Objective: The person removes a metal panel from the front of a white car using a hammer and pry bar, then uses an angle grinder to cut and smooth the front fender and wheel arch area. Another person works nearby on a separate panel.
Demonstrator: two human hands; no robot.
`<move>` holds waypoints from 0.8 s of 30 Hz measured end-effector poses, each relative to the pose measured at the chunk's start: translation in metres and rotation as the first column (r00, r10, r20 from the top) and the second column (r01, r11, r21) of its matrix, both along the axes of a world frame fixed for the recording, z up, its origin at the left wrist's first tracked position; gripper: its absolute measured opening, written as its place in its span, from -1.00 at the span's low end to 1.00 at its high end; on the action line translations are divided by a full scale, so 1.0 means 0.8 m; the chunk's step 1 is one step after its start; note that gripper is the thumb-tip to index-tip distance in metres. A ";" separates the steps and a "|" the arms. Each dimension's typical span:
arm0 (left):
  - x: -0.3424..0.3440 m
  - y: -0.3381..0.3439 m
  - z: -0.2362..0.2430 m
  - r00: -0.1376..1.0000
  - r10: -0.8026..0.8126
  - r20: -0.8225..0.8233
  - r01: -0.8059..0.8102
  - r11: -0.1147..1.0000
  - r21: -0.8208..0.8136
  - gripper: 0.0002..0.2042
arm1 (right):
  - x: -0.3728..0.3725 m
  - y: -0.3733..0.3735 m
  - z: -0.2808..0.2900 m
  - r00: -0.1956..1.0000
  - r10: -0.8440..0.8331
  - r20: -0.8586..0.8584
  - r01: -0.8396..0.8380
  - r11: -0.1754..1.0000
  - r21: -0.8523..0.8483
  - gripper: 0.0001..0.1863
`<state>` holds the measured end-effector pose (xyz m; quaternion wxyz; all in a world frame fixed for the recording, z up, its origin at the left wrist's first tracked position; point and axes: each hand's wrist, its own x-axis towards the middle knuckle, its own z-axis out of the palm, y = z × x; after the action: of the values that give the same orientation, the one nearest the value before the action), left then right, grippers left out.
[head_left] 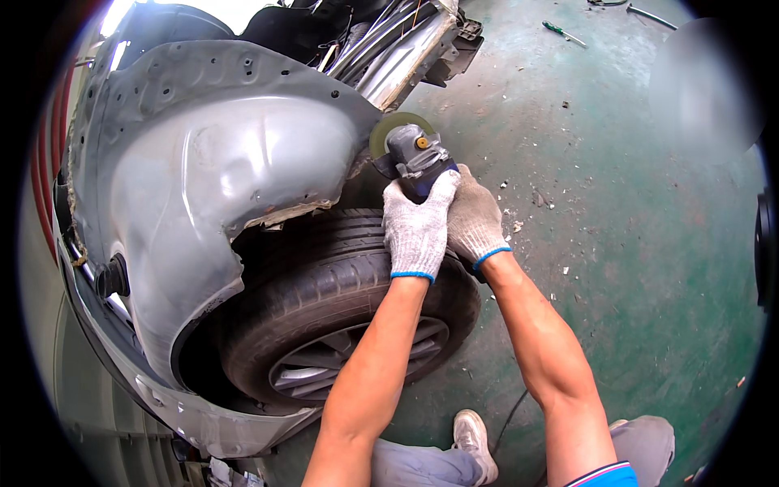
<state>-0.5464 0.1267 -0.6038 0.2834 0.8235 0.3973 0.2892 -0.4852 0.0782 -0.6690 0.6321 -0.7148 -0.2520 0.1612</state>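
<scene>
Both my hands wear knitted gloves with blue cuffs and are wrapped round an angle grinder (420,158) with a greenish disc (395,130). My left hand (417,226) grips the dark blue body from the left. On its right side, my right hand (475,213) closes round the rear of the body. The disc is beside the edge of a grey metal car wheel housing (235,154); whether it touches cannot be made out. Below the housing's ragged cut edge (292,213) stands a wheel with a black tyre (324,284).
Cut bodywork and wiring (381,49) jut out at the top. A green-handled screwdriver (564,34) and a metal rod (652,16) lie on the green floor (633,268), among scattered debris. A dark cord (510,422) runs near my shoe (473,442).
</scene>
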 end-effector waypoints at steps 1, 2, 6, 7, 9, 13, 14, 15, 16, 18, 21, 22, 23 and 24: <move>0.001 0.003 0.002 1.000 0.001 -0.010 -0.001 1.000 0.016 -0.30 | 0.000 0.001 0.000 1.000 -0.004 -0.013 0.005 1.000 0.017 -0.58; 0.001 0.005 0.004 1.000 0.002 -0.020 -0.002 0.999 0.032 -0.30 | 0.003 0.002 0.002 1.000 -0.008 -0.026 0.009 0.999 0.034 -0.58; 0.006 -0.004 0.003 1.000 0.007 -0.019 -0.004 0.994 0.110 -0.55 | 0.004 0.003 -0.002 0.999 0.011 -0.033 -0.010 1.000 0.019 -0.56; 0.001 -0.004 -0.002 1.000 0.017 -0.009 -0.016 0.994 0.107 -0.55 | 0.002 0.001 -0.001 0.999 0.026 -0.039 -0.026 1.000 0.003 -0.56; 0.000 -0.003 -0.002 0.999 0.034 0.014 -0.035 0.994 0.106 -0.55 | -0.001 -0.002 0.003 0.999 0.012 -0.050 -0.012 1.000 -0.003 -0.56; 0.010 -0.005 0.006 0.999 0.027 -0.019 -0.024 0.992 0.125 -0.55 | 0.006 0.005 -0.001 0.999 -0.012 -0.053 0.013 1.000 0.026 -0.56; 0.009 -0.002 0.001 0.999 0.030 -0.017 -0.027 0.990 0.137 -0.55 | 0.006 0.004 -0.004 0.999 -0.005 -0.046 0.006 1.000 0.026 -0.55; 0.009 0.001 -0.004 0.999 0.030 -0.018 -0.027 0.988 0.151 -0.55 | 0.006 0.003 -0.005 0.999 -0.001 -0.042 0.002 1.000 0.028 -0.55; 0.005 0.004 -0.007 1.000 -0.019 0.024 0.016 0.993 0.116 -0.55 | 0.004 0.001 -0.003 0.998 0.006 -0.058 -0.006 1.000 -0.003 -0.54; 0.006 0.004 -0.007 1.000 -0.011 0.009 0.010 0.994 0.110 -0.55 | 0.004 0.003 -0.003 0.998 0.001 -0.057 0.000 1.000 0.012 -0.54; 0.012 0.000 0.003 0.998 0.012 -0.057 -0.005 0.992 0.122 -0.45 | 0.007 0.008 -0.006 0.998 -0.020 -0.063 0.024 0.998 0.057 -0.54; 0.013 -0.004 0.009 0.998 0.015 -0.069 -0.008 0.995 0.099 -0.37 | 0.009 0.007 -0.004 0.998 -0.021 -0.062 0.025 0.997 0.070 -0.54; 0.013 -0.005 0.011 0.997 0.019 -0.081 -0.012 0.997 0.077 -0.29 | 0.010 0.008 -0.003 0.998 -0.022 -0.062 0.027 0.996 0.084 -0.54; 0.013 -0.002 0.008 0.997 0.016 -0.077 -0.009 0.995 0.097 -0.29 | 0.010 0.010 -0.005 0.998 -0.030 -0.051 0.034 0.996 0.085 -0.54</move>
<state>-0.5361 0.1250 -0.5978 0.2257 0.8444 0.3987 0.2777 -0.4771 0.0859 -0.6728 0.6708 -0.6867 -0.2313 0.1579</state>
